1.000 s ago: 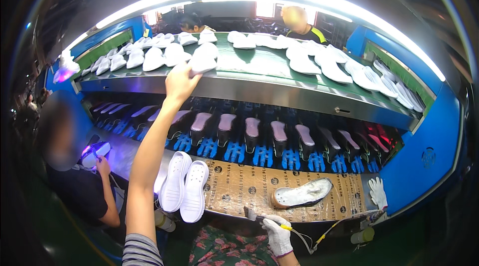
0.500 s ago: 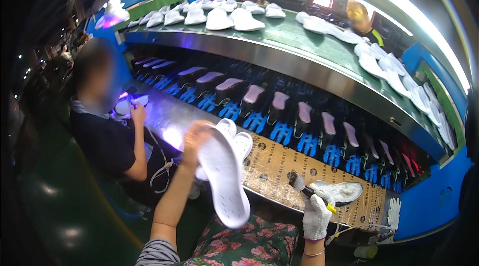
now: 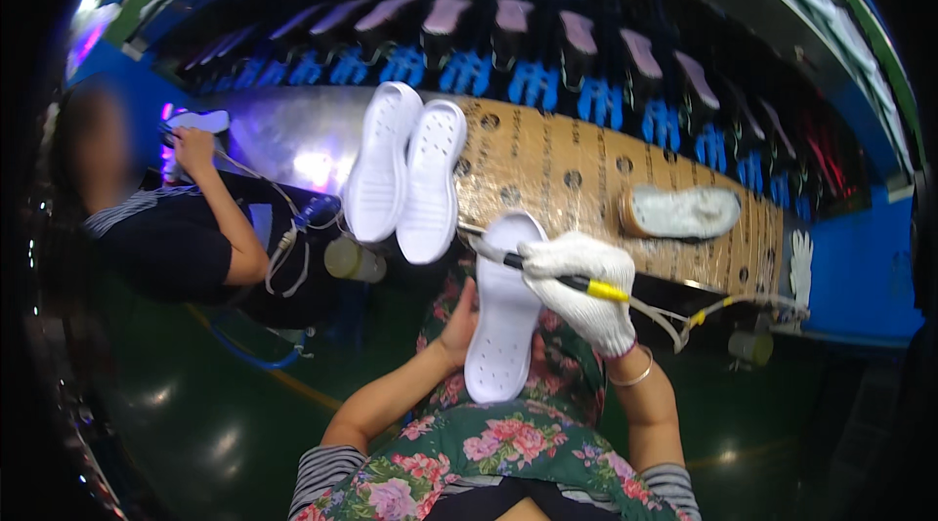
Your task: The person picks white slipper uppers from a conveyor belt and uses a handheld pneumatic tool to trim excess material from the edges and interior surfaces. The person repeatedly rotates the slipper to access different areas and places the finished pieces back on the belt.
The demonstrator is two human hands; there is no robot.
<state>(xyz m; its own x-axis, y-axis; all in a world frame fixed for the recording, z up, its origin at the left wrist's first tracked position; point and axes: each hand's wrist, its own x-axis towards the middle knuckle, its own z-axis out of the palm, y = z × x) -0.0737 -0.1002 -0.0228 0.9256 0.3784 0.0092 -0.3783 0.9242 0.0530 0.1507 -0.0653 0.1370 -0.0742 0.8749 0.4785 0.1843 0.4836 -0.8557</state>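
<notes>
A white shoe sole (image 3: 504,335) stands lengthwise before my floral apron, its hollow side facing up. My bare left hand (image 3: 456,328) grips it along the left edge, with part of the fingers hidden beneath. My gloved right hand (image 3: 584,289) is closed around a brush (image 3: 575,282) with a black and yellow handle and a pale tube at its end. The brush head lies over the sole's far end; whether it touches cannot be made out. Two more white soles (image 3: 430,179) lie side by side on the bench, beyond my left hand.
Printed brown cardboard (image 3: 547,165) covers the bench, bearing a sole-shaped dish (image 3: 684,212) smeared with white. Behind it, shoe lasts (image 3: 515,18) stand among blue holders (image 3: 532,83). A co-worker (image 3: 186,228) sits at left. A white glove (image 3: 801,267) hangs at right.
The view has tilted downward. My left hand has brought the sole in to my lap, and my right hand has moved the brush left from beside the dish to the sole.
</notes>
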